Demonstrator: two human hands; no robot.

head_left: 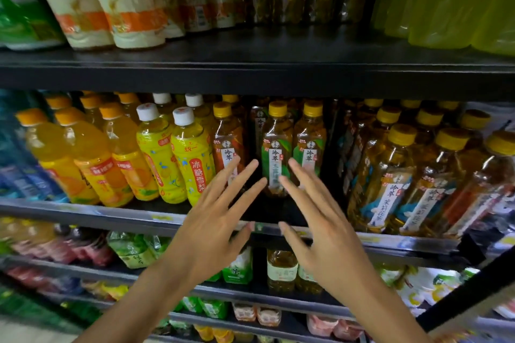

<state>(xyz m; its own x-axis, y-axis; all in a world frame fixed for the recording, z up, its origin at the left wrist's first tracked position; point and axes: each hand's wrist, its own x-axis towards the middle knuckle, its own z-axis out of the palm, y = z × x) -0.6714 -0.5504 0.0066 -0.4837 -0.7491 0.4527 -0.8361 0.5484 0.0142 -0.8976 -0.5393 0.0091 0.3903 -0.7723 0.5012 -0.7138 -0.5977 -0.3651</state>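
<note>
Both of my hands reach toward a store shelf of bottled drinks. My left hand [220,220] has its fingers spread straight, their tips in front of a tea bottle with a red-brown label [227,136]. My right hand [315,220] is likewise spread, its fingertips in front of two green-label tea bottles [276,153] with yellow caps. Neither hand holds anything. Whether the fingertips touch the bottles I cannot tell. A dark gap on the shelf [267,209] lies between the hands, in front of those bottles.
Orange juice bottles [92,159] and yellow pear-drink bottles [192,159] stand to the left, amber jasmine tea bottles [390,184] to the right. A black shelf board [250,69] carries large bottles above. Lower shelves hold green cartons [131,248] and small packs.
</note>
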